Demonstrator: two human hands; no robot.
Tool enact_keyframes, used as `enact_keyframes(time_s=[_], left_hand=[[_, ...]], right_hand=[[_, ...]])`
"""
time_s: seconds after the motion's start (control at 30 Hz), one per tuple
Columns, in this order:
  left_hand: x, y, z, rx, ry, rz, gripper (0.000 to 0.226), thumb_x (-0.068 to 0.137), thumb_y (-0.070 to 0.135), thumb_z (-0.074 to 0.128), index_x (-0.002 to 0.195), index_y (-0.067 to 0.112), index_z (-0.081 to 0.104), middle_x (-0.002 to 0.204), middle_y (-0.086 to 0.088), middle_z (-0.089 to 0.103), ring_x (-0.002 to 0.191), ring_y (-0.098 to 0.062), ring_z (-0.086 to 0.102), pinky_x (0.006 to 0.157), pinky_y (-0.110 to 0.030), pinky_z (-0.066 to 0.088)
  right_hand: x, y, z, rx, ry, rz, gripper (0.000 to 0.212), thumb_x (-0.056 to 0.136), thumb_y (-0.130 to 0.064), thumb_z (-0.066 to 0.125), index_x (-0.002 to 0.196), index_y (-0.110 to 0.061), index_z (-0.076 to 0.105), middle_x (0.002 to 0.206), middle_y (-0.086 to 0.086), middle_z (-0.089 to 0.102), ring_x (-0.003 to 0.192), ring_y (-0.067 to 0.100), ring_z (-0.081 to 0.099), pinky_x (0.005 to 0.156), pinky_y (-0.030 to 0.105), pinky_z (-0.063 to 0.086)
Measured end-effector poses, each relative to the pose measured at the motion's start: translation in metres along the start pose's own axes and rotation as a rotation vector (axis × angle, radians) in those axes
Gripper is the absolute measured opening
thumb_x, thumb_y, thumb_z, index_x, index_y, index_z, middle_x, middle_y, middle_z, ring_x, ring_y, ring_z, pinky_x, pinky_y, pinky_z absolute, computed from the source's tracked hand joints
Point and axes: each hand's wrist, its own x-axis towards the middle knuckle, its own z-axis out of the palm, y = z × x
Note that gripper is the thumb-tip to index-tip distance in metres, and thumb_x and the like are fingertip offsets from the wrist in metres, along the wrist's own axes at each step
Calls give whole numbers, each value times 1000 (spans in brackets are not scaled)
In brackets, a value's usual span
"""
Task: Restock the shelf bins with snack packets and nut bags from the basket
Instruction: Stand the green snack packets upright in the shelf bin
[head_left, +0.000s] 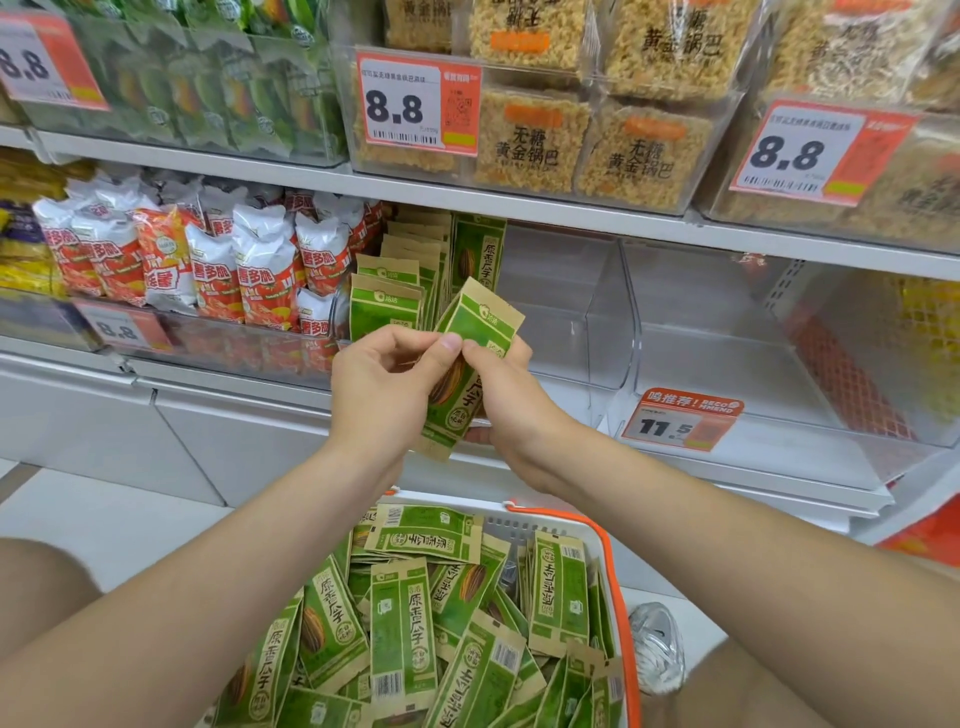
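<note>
Both hands are together on one green seed packet (470, 332). The left hand (382, 387) and right hand (511, 397) pinch its middle from either side, probably to square it upright so it matches the row of packets (387, 304) standing in the shelf bin (566, 312). It hangs just before the shelf's front edge, above the basket (571, 515), where many more packets lie loose.
</note>
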Motion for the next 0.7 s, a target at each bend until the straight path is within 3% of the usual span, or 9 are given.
enact_keyframes(time_s=[0.13,0.27,0.4,0.53,0.7], left_hand=[[1,0,-3,165,-24,108,6,92,18,81,95,22,79,89,6,79,84,-9,74,75,-28,61],[2,4,-4,289,-5,206,9,93,22,80,102,25,81,92,13,79,89,-6,73,86,-39,62],[0,10,-7,355,1,237,14,94,27,79,107,26,83,96,17,79,93,-1,72,89,-35,60],[6,12,-9,193,4,117,11,92,23,81,102,23,83,90,11,80,87,-9,76,83,-35,64],[9,21,-10,-47,42,-42,24,89,14,83,112,16,75,88,-1,81,82,-13,78,68,-26,62]], right_hand=[[-1,-3,1,-41,-18,48,55,86,-49,59,135,-25,46,135,10,58,110,26,70,78,47,65],[-3,-5,-3,-27,-73,-27,23,104,-24,48,124,-22,60,117,15,71,99,29,74,81,49,65],[-4,-3,-5,-126,-77,-65,20,102,-32,47,118,-28,58,120,12,69,106,27,73,87,53,63],[-11,-6,-9,-101,-73,-121,12,111,-28,46,115,-28,57,100,1,74,92,24,77,74,45,66],[-12,-7,-12,-66,-49,-192,35,105,-24,61,136,-20,45,110,10,77,92,25,78,69,42,65]])
